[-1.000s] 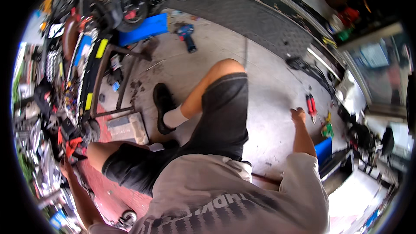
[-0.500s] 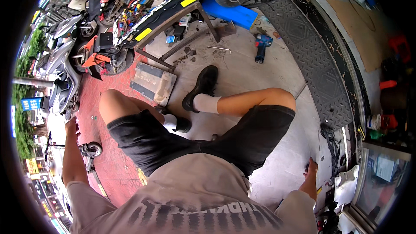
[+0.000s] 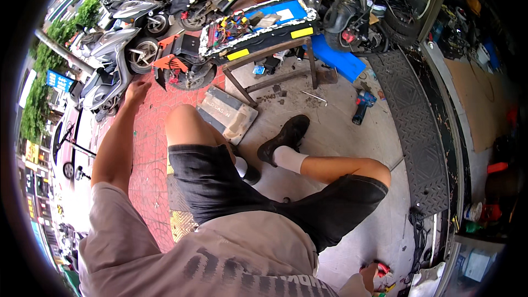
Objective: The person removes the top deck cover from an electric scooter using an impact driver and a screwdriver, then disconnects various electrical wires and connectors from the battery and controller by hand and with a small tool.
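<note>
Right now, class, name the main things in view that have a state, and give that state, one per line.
Left hand: nothing visibly held
Right hand: at the red-handled tool, grip unclear
Red-handled tool: partly covered
Cordless drill: lying on the floor
Metal stand: standing upright
Tray of wires: open-topped
Blue panel: lying down

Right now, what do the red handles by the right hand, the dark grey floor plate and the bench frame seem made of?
Red handles: probably plastic or rubber, smooth-looking, evenly bright red. Floor plate: perhaps metal or rubber, matte, with raised tread. Bench frame: likely steel, dull brown, apparently rusted, straight bars.
</note>
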The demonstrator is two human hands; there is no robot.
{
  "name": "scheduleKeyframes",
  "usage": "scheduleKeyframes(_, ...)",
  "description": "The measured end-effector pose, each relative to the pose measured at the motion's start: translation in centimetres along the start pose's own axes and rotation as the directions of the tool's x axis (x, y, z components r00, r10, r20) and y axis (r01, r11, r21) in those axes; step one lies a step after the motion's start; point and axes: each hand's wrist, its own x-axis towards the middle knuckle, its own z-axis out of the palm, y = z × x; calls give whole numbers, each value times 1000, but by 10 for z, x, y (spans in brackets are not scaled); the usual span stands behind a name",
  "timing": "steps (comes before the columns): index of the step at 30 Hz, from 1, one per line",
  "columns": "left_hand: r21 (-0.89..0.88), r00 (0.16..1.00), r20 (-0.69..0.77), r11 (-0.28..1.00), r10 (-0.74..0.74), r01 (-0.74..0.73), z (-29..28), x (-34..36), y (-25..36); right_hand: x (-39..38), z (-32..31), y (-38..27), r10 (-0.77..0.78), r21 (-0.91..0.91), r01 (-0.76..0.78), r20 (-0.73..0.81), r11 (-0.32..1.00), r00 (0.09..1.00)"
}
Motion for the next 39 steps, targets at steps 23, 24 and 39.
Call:
scheduleKeyframes(23, 5, 898, 102, 903, 427, -430, 103, 22, 232, -84, -24, -46, -213, 548, 80, 182, 832, 960)
scheduleKeyframes(24, -2, 898, 83, 901, 433, -434, 110, 25, 238, -109, -28, -56, -289, 493, 151, 216, 857, 933)
scheduleKeyframes(39, -742, 773, 246, 627, 585, -238, 159, 82, 266, -457, 38, -246, -847, 610, 686, 531, 397, 18)
